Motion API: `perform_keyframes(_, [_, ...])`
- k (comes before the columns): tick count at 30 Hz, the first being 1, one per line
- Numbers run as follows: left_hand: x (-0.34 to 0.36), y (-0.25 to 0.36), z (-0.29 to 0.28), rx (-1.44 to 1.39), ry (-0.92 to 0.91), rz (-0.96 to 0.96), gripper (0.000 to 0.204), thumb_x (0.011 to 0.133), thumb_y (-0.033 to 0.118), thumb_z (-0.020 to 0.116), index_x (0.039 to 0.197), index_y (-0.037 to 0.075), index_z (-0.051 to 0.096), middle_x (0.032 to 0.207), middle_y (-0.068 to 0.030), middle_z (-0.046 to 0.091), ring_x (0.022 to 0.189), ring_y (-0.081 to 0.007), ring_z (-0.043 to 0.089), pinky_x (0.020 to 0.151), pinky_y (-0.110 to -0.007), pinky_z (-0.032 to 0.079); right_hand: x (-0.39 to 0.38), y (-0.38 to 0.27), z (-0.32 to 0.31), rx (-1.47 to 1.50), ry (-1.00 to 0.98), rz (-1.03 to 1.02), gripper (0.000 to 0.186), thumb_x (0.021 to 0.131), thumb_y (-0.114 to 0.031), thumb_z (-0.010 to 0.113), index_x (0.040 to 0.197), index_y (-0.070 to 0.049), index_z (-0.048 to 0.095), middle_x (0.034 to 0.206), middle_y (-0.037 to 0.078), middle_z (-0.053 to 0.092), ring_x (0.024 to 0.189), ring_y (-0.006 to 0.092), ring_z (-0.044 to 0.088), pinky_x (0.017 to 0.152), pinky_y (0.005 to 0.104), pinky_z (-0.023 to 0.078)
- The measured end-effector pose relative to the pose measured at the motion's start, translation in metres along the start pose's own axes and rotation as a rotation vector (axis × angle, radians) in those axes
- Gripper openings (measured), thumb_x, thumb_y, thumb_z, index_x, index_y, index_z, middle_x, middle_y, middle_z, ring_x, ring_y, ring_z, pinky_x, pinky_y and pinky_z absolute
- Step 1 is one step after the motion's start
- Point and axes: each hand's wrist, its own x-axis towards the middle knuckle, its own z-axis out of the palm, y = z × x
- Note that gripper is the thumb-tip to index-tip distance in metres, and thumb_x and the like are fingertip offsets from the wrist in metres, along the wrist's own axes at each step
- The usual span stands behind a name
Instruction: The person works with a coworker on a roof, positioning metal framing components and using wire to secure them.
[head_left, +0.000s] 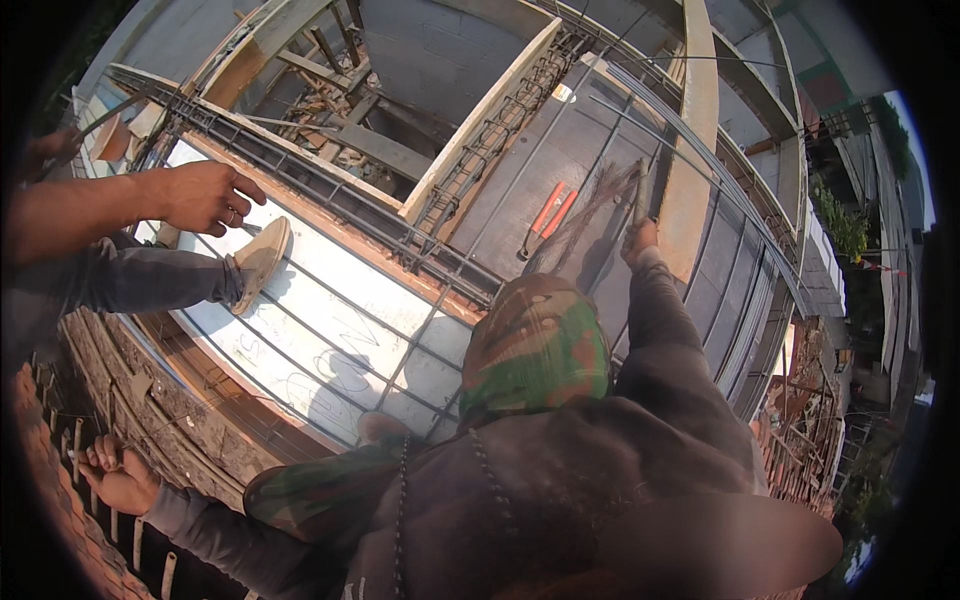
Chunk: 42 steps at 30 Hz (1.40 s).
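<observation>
My right hand reaches out ahead over the dark formwork panel, closed round a pale, stick-like piece whose kind I cannot make out. Beside it lies a fanned bundle of thin tie wire. Pincers with red handles rest on the panel left of the wire. Out at the lower left, away from the work surface, my left hand has its fingers curled; a tiny pale thing shows at the fingertips. My camouflage-clad knees are bent in front of my dark jacket.
A co-worker's hand with a ring and a shoe are over the white sheet at left. Steel bars cross the panels. A rebar cage borders a deep opening with scrap timber. A wooden board stands right of my hand.
</observation>
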Motion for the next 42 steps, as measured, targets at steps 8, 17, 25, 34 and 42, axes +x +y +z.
perform_keyframes(8, [-0.022, -0.054, 0.096, 0.090, -0.166, 0.119, 0.025, 0.108, 0.022, 0.043, 0.092, 0.005, 0.047, 0.077, -0.0052, 0.037, 0.063, -0.0148, 0.035, 0.056, -0.029, 0.036, -0.199, 0.009, 0.134, 0.278, 0.231, -0.341, 0.027, 0.086, -0.033, 0.055, 0.067, -0.022, 0.039, 0.054, -0.007, 0.031, 0.042, 0.0100, 0.028, 0.040, 0.0287, 0.020])
perform_keyframes(17, [-0.052, -0.082, 0.178, 0.106, 0.056, 0.287, 0.028, 0.109, 0.032, 0.039, 0.103, 0.007, 0.052, 0.077, -0.0014, 0.045, 0.059, -0.0069, 0.036, 0.046, -0.021, 0.031, -0.335, -0.011, 0.291, -0.376, -0.720, -0.042, 0.025, 0.088, -0.023, 0.058, 0.069, -0.018, 0.043, 0.055, -0.008, 0.032, 0.041, 0.0071, 0.028, 0.038, 0.0263, 0.020])
perform_keyframes(25, [-0.071, -0.104, 0.205, 0.152, 0.134, 0.281, 0.031, 0.108, 0.033, 0.038, 0.099, 0.006, 0.050, 0.071, -0.0013, 0.042, 0.055, -0.0062, 0.035, 0.046, -0.020, 0.030, -0.385, 0.026, 0.377, -0.554, -0.978, -0.073, 0.023, 0.090, -0.024, 0.057, 0.071, -0.017, 0.045, 0.055, -0.007, 0.034, 0.039, 0.0073, 0.029, 0.037, 0.0258, 0.021])
perform_keyframes(34, [-0.082, -0.154, 0.222, 0.189, 0.021, 0.011, 0.028, 0.108, 0.031, 0.041, 0.099, 0.007, 0.050, 0.069, 0.0019, 0.038, 0.055, -0.0046, 0.032, 0.047, -0.020, 0.026, -0.381, 0.084, 0.449, -0.649, -1.124, 0.116, 0.039, 0.097, -0.047, 0.058, 0.100, -0.007, 0.058, 0.078, 0.004, 0.057, 0.061, 0.0137, 0.052, 0.054, 0.0332, 0.046])
perform_keyframes(42, [-0.099, -0.179, 0.225, 0.223, 0.008, -0.264, 0.025, 0.108, 0.029, 0.038, 0.099, 0.009, 0.050, 0.069, 0.0034, 0.036, 0.056, -0.0038, 0.030, 0.049, -0.021, 0.030, -0.428, 0.125, 0.402, -1.168, -1.933, -0.234, 0.056, 0.101, -0.043, 0.056, 0.136, 0.001, 0.050, 0.129, 0.013, 0.055, 0.122, 0.0197, 0.050, 0.106, 0.0346, 0.038])
